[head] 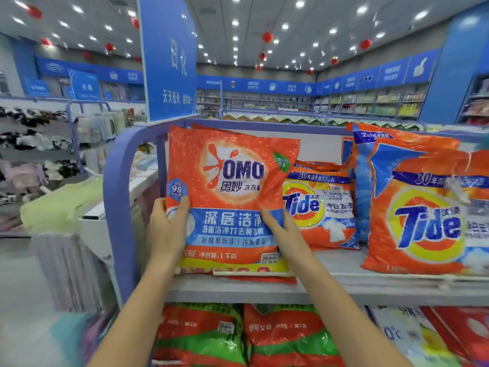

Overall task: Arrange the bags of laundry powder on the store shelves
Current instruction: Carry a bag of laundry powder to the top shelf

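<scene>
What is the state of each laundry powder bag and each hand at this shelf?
Orange plastic OMO bag: upright on the top shelf, held at both sides.
Left hand: grips the OMO bag's left edge, thumb in front.
Right hand: holds the OMO bag's right edge.
Small orange Tide bag: leaning back, partly behind the OMO bag.
Large orange Tide bag: upright, untouched.

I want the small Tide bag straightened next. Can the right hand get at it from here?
Probably yes: the right hand holds the OMO bag at its right edge, directly beside the small Tide bag, with nothing between them. It would have to let go first.
</scene>
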The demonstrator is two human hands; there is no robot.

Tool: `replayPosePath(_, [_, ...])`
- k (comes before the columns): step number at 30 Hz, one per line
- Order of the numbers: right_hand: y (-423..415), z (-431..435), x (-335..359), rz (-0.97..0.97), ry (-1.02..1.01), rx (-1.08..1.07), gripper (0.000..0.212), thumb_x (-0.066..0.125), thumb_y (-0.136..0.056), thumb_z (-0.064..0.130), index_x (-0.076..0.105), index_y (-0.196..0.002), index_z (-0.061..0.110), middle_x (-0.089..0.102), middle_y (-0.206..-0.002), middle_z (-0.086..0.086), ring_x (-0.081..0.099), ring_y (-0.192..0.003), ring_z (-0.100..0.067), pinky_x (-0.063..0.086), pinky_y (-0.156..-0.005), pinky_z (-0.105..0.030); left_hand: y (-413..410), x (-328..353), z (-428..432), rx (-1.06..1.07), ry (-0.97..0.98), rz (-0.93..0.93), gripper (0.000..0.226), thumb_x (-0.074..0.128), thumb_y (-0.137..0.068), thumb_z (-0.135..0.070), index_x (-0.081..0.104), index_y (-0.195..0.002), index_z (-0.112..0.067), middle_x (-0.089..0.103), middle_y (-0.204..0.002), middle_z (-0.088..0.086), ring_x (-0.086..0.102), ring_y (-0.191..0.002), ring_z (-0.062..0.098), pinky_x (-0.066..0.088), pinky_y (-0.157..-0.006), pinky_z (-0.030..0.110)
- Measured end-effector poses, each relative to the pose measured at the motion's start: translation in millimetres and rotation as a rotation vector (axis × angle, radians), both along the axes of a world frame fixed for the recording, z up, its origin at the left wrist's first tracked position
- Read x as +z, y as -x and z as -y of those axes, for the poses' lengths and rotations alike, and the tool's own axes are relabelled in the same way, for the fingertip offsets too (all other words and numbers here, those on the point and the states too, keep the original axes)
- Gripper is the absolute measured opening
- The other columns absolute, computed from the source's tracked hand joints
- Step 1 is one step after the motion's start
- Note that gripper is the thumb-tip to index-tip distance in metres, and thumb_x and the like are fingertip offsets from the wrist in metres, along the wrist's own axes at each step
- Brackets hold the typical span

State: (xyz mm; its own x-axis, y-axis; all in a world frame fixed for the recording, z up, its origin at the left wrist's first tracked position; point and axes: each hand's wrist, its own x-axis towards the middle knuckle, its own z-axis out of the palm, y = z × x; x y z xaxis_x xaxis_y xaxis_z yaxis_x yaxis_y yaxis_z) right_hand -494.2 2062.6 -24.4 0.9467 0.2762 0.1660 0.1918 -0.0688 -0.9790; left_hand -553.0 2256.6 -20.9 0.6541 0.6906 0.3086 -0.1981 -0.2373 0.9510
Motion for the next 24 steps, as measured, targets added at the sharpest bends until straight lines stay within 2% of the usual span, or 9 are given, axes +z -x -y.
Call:
replayPosePath(2, [0.2,-4.6,1.9,-0.032,0.054,-0.053,0.074,0.038,-0.091,0.058,0.019,-0.150,0.018,0.039,-0.138,0.010,0.039,-0.130,-0.013,0.031,-0.108,-0.037,1.1,1.0,-0.6,0.045,-0.037,0.003,0.030,0.051,-0.093,-0.045,0.053,-0.097,-0.016,0.066,-0.093,0.004,0.065,-0.088,0.029,0.053,-0.076,0.044])
replayPosePath(7, [2.7,-16.1,3.5,0.107,0.158,-0.150,0.070,0.031,-0.091,0.061,0.037,-0.139,0.010,0.055,-0.110,0.007,0.057,-0.103,-0.011,0.042,-0.087,-0.025,0.2,0.5,-12.0,0.046,-0.024,0.000,0.038,0.039,-0.095,-0.055,0.048,-0.103,-0.019,0.067,-0.105,0.008,0.066,-0.092,0.031,0.054,-0.082,0.052])
replayPosePath(9, [4.9,-16.6,5.1,0.144,0.211,-0.147,0.062,0.031,-0.094,0.057,0.036,-0.137,0.013,0.055,-0.101,0.015,0.056,-0.091,0.000,0.042,-0.078,-0.016,0.5,-1.7,-10.8,0.074,-0.024,-0.006,0.039,0.037,-0.096,-0.055,0.045,-0.106,-0.018,0.066,-0.110,0.010,0.066,-0.094,0.032,0.054,-0.083,0.052])
replayPosePath(12, [9.0,-10.4,11.1,0.240,0.227,-0.186,0.056,0.033,-0.095,0.053,0.031,-0.139,0.018,0.054,-0.113,0.011,0.056,-0.102,-0.008,0.044,-0.087,-0.028,4.8,-2.1,-11.9,0.110,-0.080,0.003,0.041,0.038,-0.097,-0.047,0.042,-0.119,-0.013,0.061,-0.119,0.014,0.062,-0.104,0.034,0.050,-0.088,0.052])
replayPosePath(14, [15.1,1.7,16.6,0.332,0.172,-0.274,0.048,0.036,-0.096,0.049,0.034,-0.135,0.021,0.054,-0.114,0.005,0.055,-0.105,-0.014,0.044,-0.087,-0.030,11.4,-4.5,-10.2,0.116,-0.196,0.015,0.046,0.044,-0.097,-0.038,0.038,-0.131,-0.009,0.054,-0.130,0.016,0.053,-0.117,0.035,0.043,-0.098,0.054])
replayPosePath(16, [28.0,21.9,20.4,0.431,0.103,-0.317,0.034,0.039,-0.096,0.044,0.040,-0.127,0.028,0.052,-0.117,0.007,0.051,-0.107,-0.008,0.042,-0.086,-0.020,23.4,-11.1,2.1,0.170,-0.427,0.024,0.054,0.052,-0.095,-0.029,0.033,-0.139,-0.005,0.042,-0.141,0.020,0.038,-0.131,0.036,0.029,-0.111,0.051])
replayPosePath(18, [48.5,48.2,22.2,0.503,0.032,-0.330,0.021,0.043,-0.096,0.042,0.044,-0.117,0.037,0.053,-0.114,0.016,0.051,-0.103,0.006,0.041,-0.080,-0.007,38.1,-19.2,25.9,0.156,-0.569,0.133,0.061,0.054,-0.094,-0.025,0.028,-0.144,-0.002,0.029,-0.149,0.021,0.023,-0.140,0.034,0.013,-0.117,0.037])
replayPosePath(21, [83.0,101.4,14.6,0.560,-0.004,-0.428,0.017,0.049,-0.090,0.038,0.052,-0.107,0.040,0.061,-0.103,0.021,0.056,-0.099,0.006,0.043,-0.079,-0.009,50.2,-28.5,58.9,0.015,-0.572,0.313,0.054,0.050,-0.091,-0.030,0.037,-0.139,-0.006,0.040,-0.142,0.018,0.032,-0.135,0.027,0.018,-0.114,0.024])
replayPosePath(24, [121.8,165.3,-2.7,0.560,0.019,-0.562,0.010,0.053,-0.091,0.032,0.062,-0.095,0.034,0.068,-0.090,0.012,0.063,-0.087,-0.002,0.046,-0.075,-0.011,51.9,-37.1,90.2,-0.152,-0.550,0.424,0.030,0.050,-0.092,-0.029,0.048,-0.122,-0.030,0.052,-0.112,-0.006,0.051,-0.109,0.023,0.037,-0.099,0.025])
